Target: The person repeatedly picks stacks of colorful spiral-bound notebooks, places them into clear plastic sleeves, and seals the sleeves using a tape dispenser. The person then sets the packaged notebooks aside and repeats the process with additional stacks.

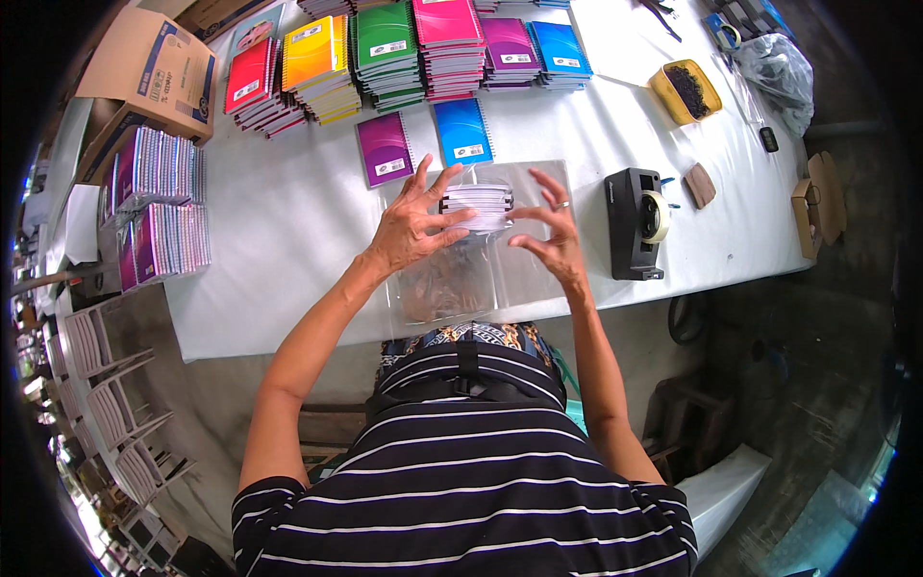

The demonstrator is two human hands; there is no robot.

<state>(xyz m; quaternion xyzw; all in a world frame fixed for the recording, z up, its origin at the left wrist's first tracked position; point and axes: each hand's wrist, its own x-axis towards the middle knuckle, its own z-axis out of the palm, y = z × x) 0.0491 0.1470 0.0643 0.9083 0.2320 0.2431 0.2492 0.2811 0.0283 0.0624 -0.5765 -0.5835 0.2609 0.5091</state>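
A bundle (481, 198) with white page edges is at the far part of the clear plastic sheeting (437, 288), just nearer the person than the purple notebook (383, 142) and blue notebook (462, 123); their white labels (468, 151) carry print too small for reading. The left hand (409, 229) is at its left end, fingers spread; I cannot tell if they grip. The right hand (552, 231), fingers bent and open, is by its right end. Tabletop (588, 255) shows between plastic and black tape dispenser (625, 226).
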